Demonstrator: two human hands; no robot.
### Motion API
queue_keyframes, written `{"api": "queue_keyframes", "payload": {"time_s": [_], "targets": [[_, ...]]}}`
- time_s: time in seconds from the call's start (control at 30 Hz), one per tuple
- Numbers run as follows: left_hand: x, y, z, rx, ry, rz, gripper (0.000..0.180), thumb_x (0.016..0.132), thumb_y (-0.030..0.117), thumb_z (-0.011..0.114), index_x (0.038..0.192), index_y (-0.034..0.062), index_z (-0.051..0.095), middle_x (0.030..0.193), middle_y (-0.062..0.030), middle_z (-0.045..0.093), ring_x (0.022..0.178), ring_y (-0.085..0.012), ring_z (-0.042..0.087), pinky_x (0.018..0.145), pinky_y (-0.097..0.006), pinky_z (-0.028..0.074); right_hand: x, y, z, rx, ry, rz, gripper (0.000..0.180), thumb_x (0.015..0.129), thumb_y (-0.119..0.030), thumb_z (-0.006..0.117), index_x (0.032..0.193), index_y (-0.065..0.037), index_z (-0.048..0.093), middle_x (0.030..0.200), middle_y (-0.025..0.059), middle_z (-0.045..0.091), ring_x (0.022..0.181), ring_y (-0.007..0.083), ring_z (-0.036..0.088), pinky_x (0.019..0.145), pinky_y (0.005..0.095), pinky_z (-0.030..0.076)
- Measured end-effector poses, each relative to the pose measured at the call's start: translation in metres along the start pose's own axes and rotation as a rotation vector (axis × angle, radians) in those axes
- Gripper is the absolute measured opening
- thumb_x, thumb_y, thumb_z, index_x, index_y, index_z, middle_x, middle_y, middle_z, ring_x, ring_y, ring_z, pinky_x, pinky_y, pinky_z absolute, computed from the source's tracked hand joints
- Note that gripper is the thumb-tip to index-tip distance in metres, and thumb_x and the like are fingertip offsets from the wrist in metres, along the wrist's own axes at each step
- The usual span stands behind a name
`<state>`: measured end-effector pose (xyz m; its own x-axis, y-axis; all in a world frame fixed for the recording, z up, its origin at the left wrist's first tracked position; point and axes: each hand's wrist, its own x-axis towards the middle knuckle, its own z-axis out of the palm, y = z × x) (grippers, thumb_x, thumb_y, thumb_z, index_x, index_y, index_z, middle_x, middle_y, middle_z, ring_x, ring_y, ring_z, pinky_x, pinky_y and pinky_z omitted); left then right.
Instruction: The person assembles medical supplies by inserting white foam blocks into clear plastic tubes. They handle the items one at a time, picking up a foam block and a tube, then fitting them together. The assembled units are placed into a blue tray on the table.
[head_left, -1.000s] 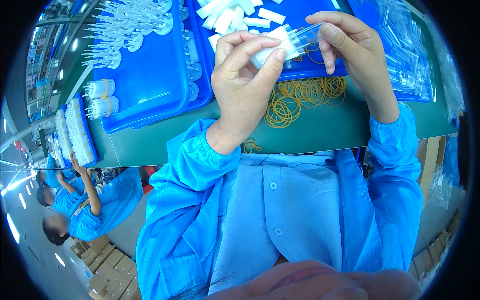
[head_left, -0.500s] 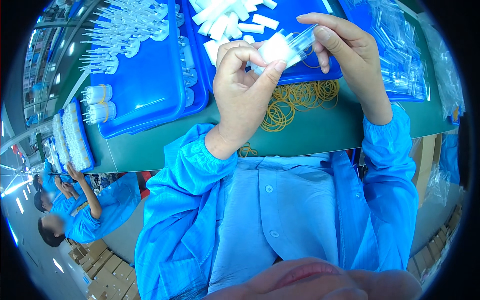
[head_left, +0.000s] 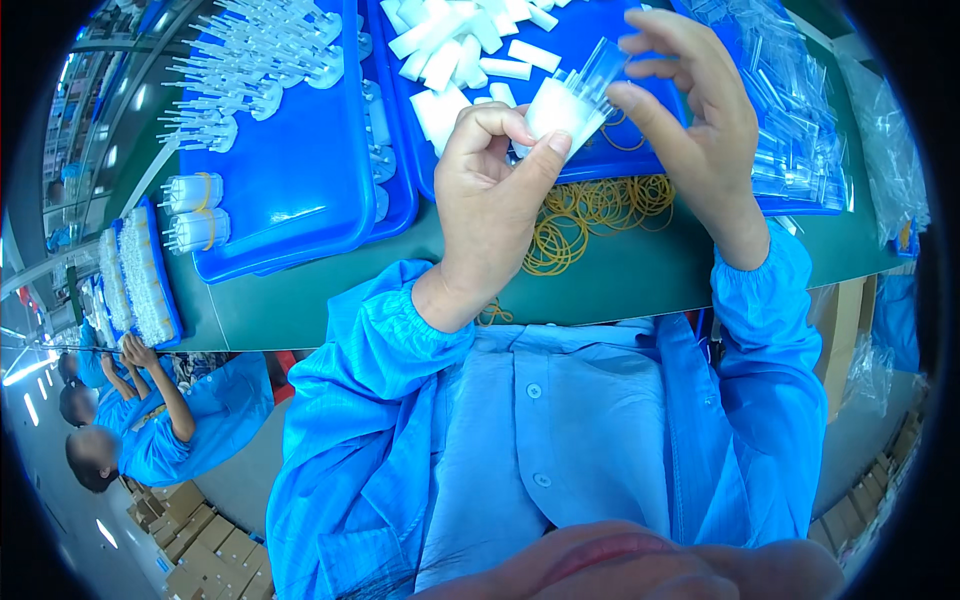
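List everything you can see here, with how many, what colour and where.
Bundle: one, white pieces with clear tubes at its far end, held up between both hands.
White pieces: many, loose in the middle tray.
Trays: at least three, blue, across the table's far side.
Clear parts with thin stems: many, in the left tray.
Banded bundles: two, whitish with yellow bands, left of that tray.
Rubber bands: a heap, yellow, on the table below the hands.
Clear tubes: many, right tray.
Table: one, green.
Co-workers: at least two, blue coats, lower left.
Cartons: several, brown, on the floor.
Left hand: pinches the bundle.
Right hand: fingers at its far end.
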<state>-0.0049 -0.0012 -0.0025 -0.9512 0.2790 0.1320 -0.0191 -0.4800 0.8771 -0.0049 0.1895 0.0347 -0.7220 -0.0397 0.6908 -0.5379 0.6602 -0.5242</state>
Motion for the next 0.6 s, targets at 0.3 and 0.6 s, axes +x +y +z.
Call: {"api": "queue_keyframes", "payload": {"time_s": [0.3,0.6], "targets": [[-0.002,0.004,-0.002,-0.043,-0.035,-0.017,0.021,0.088,-0.003,0.068,0.094,0.0049,0.049,0.102,-0.0044,0.05,0.1,-0.0108,0.054,0.085,-0.025,0.047,0.0,0.002,-0.008,0.707,-0.105,0.342,0.026,0.086,-0.002,0.068,0.111,0.003,0.061,0.096,0.0076,0.06,0.085,0.0133,0.059,0.072,0.0248,0.048],[0.002,0.003,0.0,0.006,-0.062,0.124,0.025,0.087,-0.007,0.066,0.098,0.0035,0.047,0.108,-0.008,0.051,0.103,-0.0146,0.057,0.082,-0.024,0.052,-0.007,0.003,-0.007,0.756,-0.034,0.508,0.023,0.086,-0.002,0.07,0.107,0.0,0.06,0.095,0.006,0.064,0.082,0.0066,0.059,0.071,0.0168,0.047]]}}
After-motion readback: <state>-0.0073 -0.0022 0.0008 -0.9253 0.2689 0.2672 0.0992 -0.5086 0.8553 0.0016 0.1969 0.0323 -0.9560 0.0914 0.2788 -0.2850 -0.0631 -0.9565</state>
